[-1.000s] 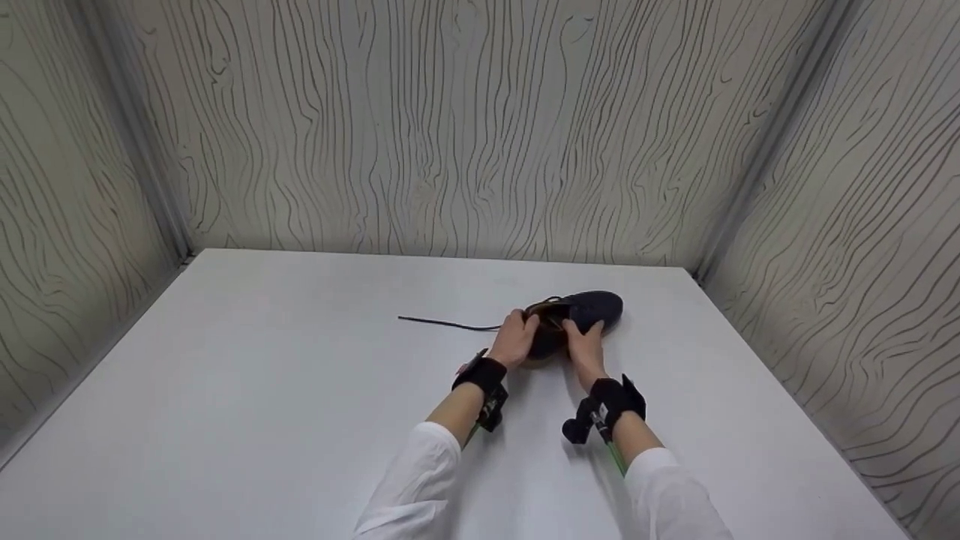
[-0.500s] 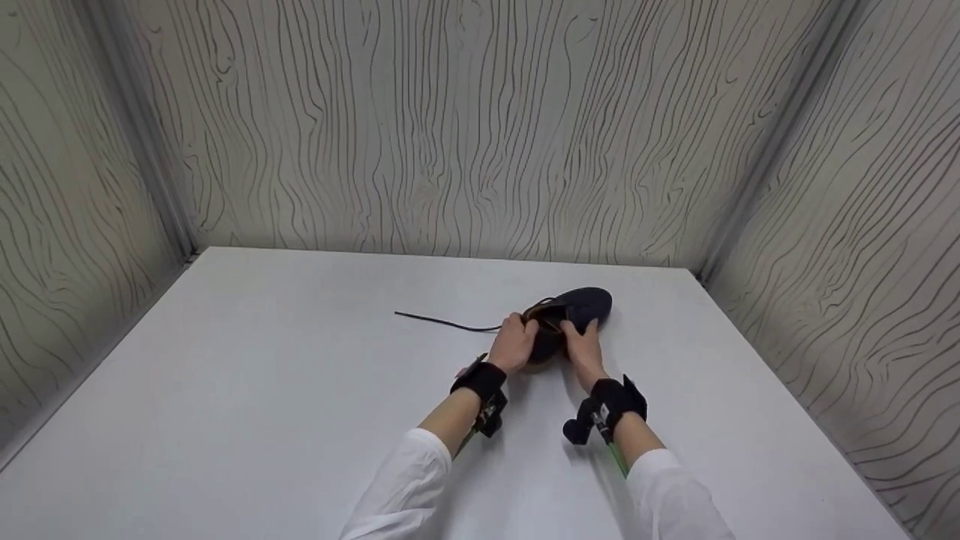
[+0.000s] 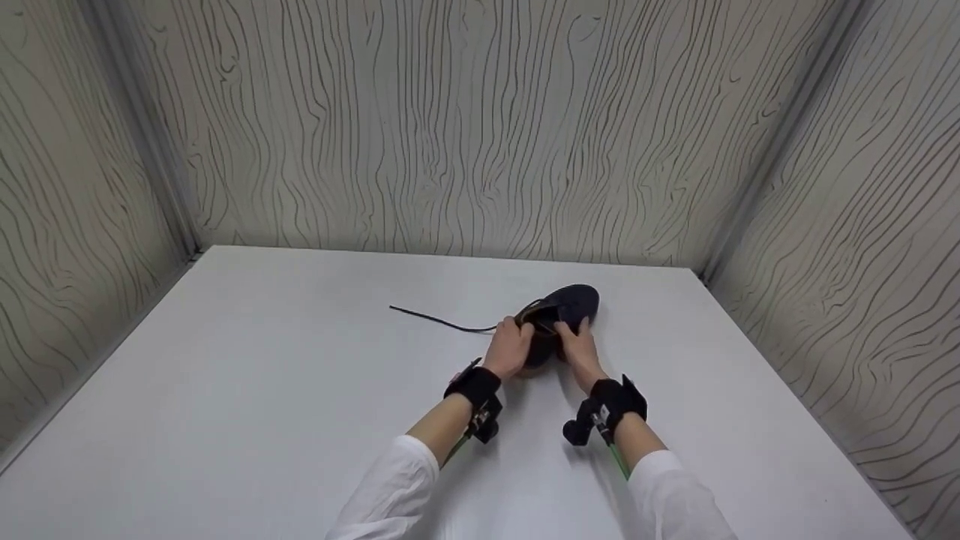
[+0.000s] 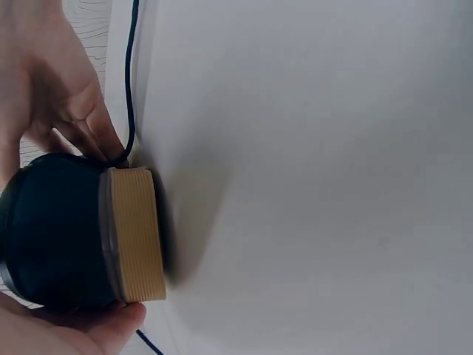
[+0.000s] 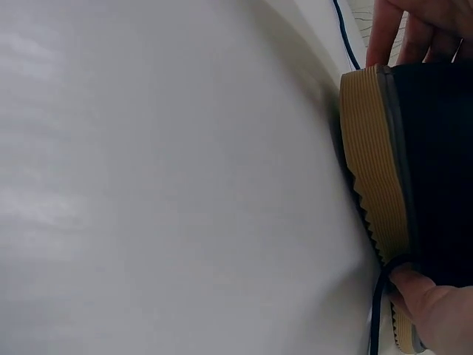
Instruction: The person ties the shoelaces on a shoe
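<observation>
A dark navy lace-up shoe (image 3: 579,300) stands on the white table with its toe pointing away and slightly right. My left hand (image 3: 510,347) grips the left side of its opening near the heel. On the other side, my right hand (image 3: 579,351) holds the collar, thumb at the rim. The heel's tan ribbed sole (image 4: 137,237) shows between both hands in the left wrist view. One lace (image 3: 444,322) trails left across the table. Another lace (image 5: 377,310) hangs past my right fingers in the right wrist view.
The white table (image 3: 262,390) meets wood-grain patterned panels (image 3: 420,135) at the back and both sides. Each wrist wears a black strap with a camera, and a green cable (image 3: 619,461) runs along the right forearm.
The shoe has turned counter-clockwise, its toe swinging left and its heel coming slightly nearer. The left lace's free end has shifted left and away. The left forearm has moved left.
</observation>
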The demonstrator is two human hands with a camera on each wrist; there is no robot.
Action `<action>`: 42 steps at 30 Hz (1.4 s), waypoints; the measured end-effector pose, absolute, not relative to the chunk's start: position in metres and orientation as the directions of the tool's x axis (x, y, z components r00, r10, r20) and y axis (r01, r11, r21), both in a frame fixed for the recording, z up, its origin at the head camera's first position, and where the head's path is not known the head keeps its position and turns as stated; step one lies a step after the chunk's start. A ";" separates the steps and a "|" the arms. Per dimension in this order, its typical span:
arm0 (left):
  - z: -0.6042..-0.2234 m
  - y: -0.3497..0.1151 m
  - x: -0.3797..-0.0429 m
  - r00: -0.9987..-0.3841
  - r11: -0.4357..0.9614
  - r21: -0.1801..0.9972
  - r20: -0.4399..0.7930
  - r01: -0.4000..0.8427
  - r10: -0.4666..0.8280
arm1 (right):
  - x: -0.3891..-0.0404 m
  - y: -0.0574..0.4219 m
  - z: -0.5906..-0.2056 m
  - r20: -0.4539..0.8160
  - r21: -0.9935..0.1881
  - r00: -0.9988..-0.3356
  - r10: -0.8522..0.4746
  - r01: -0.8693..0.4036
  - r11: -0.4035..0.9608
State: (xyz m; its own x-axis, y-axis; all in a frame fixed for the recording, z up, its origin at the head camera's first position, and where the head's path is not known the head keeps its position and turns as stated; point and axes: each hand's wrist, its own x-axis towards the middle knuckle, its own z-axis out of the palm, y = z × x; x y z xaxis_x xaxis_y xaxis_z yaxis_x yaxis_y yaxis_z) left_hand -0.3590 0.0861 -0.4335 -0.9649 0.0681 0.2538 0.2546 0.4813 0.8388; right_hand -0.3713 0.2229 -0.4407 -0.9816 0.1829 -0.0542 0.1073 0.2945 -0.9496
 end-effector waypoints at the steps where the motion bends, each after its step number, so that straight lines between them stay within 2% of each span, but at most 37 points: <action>1: -0.434 0.086 -0.359 -0.967 0.462 0.851 0.245 0.249 0.070 | -0.371 0.222 -0.441 -0.054 -0.950 -0.983 0.178 0.106 0.295; 5: -0.437 0.082 -0.359 -0.974 0.382 0.896 0.211 0.226 0.080 | -0.372 0.220 -0.442 -0.060 -0.954 -0.986 0.156 0.103 0.282; 17: -0.441 0.074 -0.357 -0.979 0.319 0.926 0.198 0.203 0.048 | -0.376 0.212 -0.446 -0.066 -0.977 -0.994 0.082 0.081 0.197; 30: -0.440 0.067 -0.346 -0.978 0.322 0.926 0.211 0.199 -0.003 | -0.373 0.205 -0.443 -0.080 -0.979 -0.996 0.027 0.084 0.185; 38: -0.441 0.061 -0.335 -0.993 0.337 0.935 0.118 0.109 -0.007 | -0.368 0.198 -0.444 -0.112 -0.985 -0.993 -0.027 0.108 0.132; 42: -0.440 0.057 -0.331 -0.994 0.322 0.941 0.113 0.103 -0.012 | -0.368 0.195 -0.443 -0.106 -0.989 -0.993 -0.059 0.099 0.108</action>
